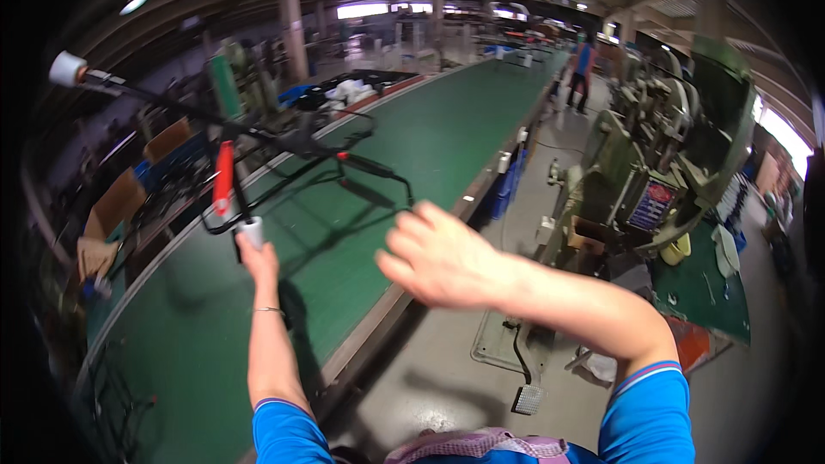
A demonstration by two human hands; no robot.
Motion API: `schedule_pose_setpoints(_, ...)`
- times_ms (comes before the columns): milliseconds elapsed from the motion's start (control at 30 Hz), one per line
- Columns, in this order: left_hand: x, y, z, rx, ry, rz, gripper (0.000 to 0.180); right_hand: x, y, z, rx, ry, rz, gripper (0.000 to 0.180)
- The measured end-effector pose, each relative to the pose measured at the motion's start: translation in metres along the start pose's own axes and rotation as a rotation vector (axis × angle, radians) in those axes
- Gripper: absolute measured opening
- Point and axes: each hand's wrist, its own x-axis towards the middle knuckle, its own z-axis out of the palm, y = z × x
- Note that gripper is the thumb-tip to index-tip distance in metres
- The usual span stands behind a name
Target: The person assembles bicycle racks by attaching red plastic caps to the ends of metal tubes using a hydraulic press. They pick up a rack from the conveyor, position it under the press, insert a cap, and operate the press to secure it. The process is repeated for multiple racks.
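Note:
My left hand point(259, 258) is closed around a white sleeve point(252, 230) on a black tubular metal frame point(296, 139). The frame is held tilted above a green conveyor belt point(344, 249). It carries a red piece point(223, 178), and a white cap point(67, 69) tops its far upper-left end. A padded black bar with a thin bent rod point(404, 179) reaches toward my right hand point(443, 259). That hand hovers over the belt's right edge with its fingers curled in, slightly blurred. Whatever its fingers may hold is hidden; contact with the rod is unclear.
A green press machine point(644, 155) stands to the right, with a foot pedal point(528, 399) on the floor. Open cardboard boxes point(116, 202) line the belt's left side. Further along the aisle stands another person point(582, 73). More dark frames point(120, 395) lie at the lower left.

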Motion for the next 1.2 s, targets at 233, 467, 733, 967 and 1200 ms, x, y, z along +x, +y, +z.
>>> schedule_pose_setpoints(233, 0.026, -0.022, 0.04, 0.279, -0.046, -0.082, 0.046, -0.245, -0.043, -0.014, 0.076, -0.529, 0.591, 0.012)
schedule_pose_setpoints(467, -0.029, 0.029, 0.026, 0.973, 0.389, 0.47, 0.033, -0.456, -0.094, -0.088, 0.086, -0.51, 1.756, 0.027)
schedule_pose_setpoints(733, -0.248, 0.104, 0.005, 0.598, -0.166, 0.624, 0.037, -0.684, -0.058, -0.136, -0.312, 0.006, 2.2, 0.034)
schedule_pose_setpoints(967, -0.385, 0.128, 0.045, 0.306, -0.801, 0.044, 0.046, -0.748, 0.005, -0.146, -0.129, -0.366, 2.299, 0.052)
schedule_pose_setpoints(1200, -0.438, 0.132, 0.052, 0.357, -0.964, 0.038, 0.04, -0.795, 0.032, -0.139, 0.04, -0.36, 2.163, 0.019)
